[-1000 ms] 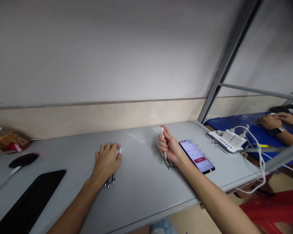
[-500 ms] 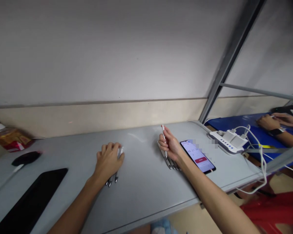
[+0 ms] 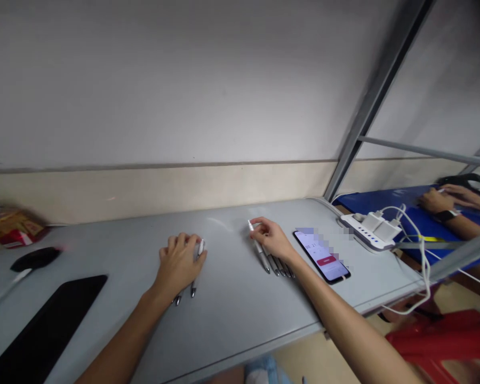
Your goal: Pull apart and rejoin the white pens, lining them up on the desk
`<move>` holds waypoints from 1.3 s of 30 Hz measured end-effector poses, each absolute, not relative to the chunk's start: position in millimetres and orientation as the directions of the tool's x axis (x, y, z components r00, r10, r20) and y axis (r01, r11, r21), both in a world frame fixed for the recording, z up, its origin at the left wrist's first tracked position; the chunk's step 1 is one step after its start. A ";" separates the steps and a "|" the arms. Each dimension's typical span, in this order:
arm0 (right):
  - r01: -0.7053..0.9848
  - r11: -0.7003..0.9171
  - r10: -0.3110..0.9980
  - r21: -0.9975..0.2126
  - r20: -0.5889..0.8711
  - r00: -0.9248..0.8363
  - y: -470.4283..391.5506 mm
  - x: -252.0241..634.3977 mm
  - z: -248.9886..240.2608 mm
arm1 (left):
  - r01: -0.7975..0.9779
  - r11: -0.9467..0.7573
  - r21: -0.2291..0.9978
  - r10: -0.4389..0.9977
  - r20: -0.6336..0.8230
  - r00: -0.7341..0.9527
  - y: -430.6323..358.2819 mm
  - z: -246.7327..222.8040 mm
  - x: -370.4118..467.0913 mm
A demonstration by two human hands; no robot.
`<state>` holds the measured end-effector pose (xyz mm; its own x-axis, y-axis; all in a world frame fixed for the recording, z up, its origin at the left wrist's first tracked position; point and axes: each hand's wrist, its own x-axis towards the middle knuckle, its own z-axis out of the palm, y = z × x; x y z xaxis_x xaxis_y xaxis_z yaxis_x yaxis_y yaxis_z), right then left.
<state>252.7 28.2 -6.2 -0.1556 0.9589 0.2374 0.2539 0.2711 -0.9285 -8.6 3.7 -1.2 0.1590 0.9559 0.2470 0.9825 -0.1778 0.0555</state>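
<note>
On the grey desk (image 3: pixel 224 298), my left hand (image 3: pixel 180 266) rests with its fingers curled, its thumb and forefinger closed around a silver-and-white pen (image 3: pixel 194 286). Other pen tips (image 3: pixel 178 300) stick out from under that palm. My right hand (image 3: pixel 272 238) pinches the white upper end of another pen (image 3: pixel 262 257), which is tilted with its tip low on the desk. Close beside it lies a row of several similar pens (image 3: pixel 278 265), their upper ends covered by my right hand.
A phone (image 3: pixel 324 256) showing a timer lies right of the pens, before a power strip (image 3: pixel 370 233) with white cables. At left are a dark flat pad (image 3: pixel 52 330), a black oval object (image 3: pixel 35 259) and a jar (image 3: pixel 14 226). Another person's hands (image 3: pixel 440 200) are over a blue table.
My right hand has lowered the pen it held upright to the left side of the row. My left hand has shifted its pen slightly right, away from the others.
</note>
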 end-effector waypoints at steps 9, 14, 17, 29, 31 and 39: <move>0.833 0.309 0.933 -0.459 0.315 -0.173 27.6 249.7 -18.9 | 0.981 -0.191 0.044 0.949 0.262 0.173 2.1 -3.5 -6.1; 0.840 0.342 0.925 -0.422 0.307 -0.223 25.9 253.9 -17.4 | 0.981 -0.192 0.042 0.953 0.246 0.176 1.7 -2.8 -5.4; 0.835 0.359 0.924 -0.418 0.282 -0.257 25.4 257.1 -15.5 | 0.982 -0.181 0.044 0.959 0.228 0.167 0.7 -0.6 -4.3; 0.861 0.330 0.934 -0.387 0.266 -0.238 27.3 262.8 -14.4 | 0.983 -0.179 0.047 0.960 0.225 0.164 3.3 -3.7 -4.2; 0.860 0.322 0.936 -0.396 0.270 -0.226 27.6 263.0 -14.3 | 0.982 -0.186 0.041 0.957 0.232 0.172 3.8 -4.8 -5.0; 0.808 0.250 0.910 -0.534 0.414 -0.008 29.2 262.4 -3.9 | 0.972 -0.229 0.053 0.953 0.216 0.213 4.1 -1.8 -5.7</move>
